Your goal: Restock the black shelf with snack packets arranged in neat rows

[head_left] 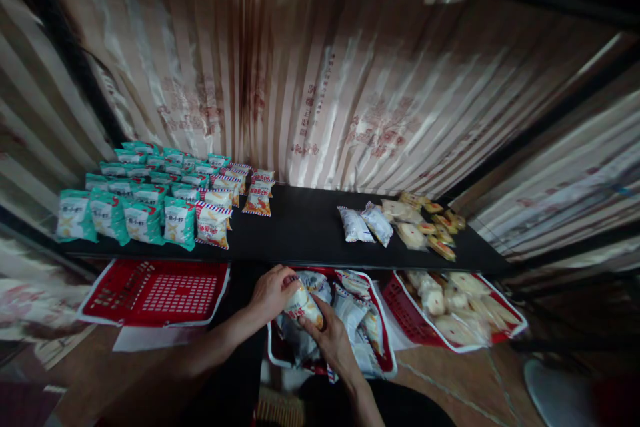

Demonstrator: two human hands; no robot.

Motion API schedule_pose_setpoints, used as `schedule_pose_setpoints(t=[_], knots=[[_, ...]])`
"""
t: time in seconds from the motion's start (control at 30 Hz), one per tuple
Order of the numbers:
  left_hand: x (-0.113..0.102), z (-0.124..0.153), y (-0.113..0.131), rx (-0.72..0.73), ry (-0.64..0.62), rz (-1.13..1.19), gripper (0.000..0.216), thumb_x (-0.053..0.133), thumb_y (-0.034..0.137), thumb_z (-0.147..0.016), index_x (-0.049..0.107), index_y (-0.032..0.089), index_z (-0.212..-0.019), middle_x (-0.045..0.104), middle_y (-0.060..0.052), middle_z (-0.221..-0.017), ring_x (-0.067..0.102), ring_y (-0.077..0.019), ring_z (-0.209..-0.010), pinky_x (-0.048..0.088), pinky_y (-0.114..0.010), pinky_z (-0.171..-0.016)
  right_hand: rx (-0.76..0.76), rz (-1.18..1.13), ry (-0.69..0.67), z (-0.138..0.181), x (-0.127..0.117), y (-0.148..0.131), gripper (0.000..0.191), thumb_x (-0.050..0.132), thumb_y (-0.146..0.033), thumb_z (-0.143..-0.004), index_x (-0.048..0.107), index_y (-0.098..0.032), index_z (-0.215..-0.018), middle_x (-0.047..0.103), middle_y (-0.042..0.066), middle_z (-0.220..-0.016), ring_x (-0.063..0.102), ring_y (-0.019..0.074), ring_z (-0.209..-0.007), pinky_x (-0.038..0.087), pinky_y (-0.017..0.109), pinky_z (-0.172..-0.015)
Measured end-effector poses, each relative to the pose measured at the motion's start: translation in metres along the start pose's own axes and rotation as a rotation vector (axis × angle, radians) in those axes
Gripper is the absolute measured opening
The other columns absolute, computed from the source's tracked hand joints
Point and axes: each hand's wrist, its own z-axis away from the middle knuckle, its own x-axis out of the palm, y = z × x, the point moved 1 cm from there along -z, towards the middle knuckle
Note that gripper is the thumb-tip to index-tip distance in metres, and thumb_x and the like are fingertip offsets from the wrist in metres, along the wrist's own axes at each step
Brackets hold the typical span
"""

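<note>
My left hand [271,292] and my right hand [331,339] are both closed round one white snack packet [303,305], held over the middle red basket [387,367]. That basket is full of white and blue snack packets [350,310]. Just beyond it runs a black shelf [300,227]. On the shelf's right part lie two white packets [365,223] beside several yellow-and-cream pastry packets [425,223].
Rows of teal snack packets [125,203] and red-striped packets [220,207] fill the shelf's left side. An empty red basket [155,292] sits at the left, and a third red basket [505,330] with cream pastries at the right. Striped plastic sheeting [320,80] backs the shelf.
</note>
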Motion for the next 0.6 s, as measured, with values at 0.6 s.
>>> schedule_pose_setpoints(t=[0.6], knots=[[-0.031,0.001,-0.034,0.017,0.115,0.253,0.030,0.053,0.021,-0.079,0.056,0.021,-0.110,0.051,-0.008,-0.115,0.059,-0.0171,-0.096,0.055,-0.027,-0.071,0.316,-0.588,-0.062,-0.026,0.019,-0.052,0.053,0.063,-0.054,-0.072,0.060,-0.018,-0.112,0.070,0.008,-0.094,0.066,0.0241,-0.078,0.050,0.034,-0.066]])
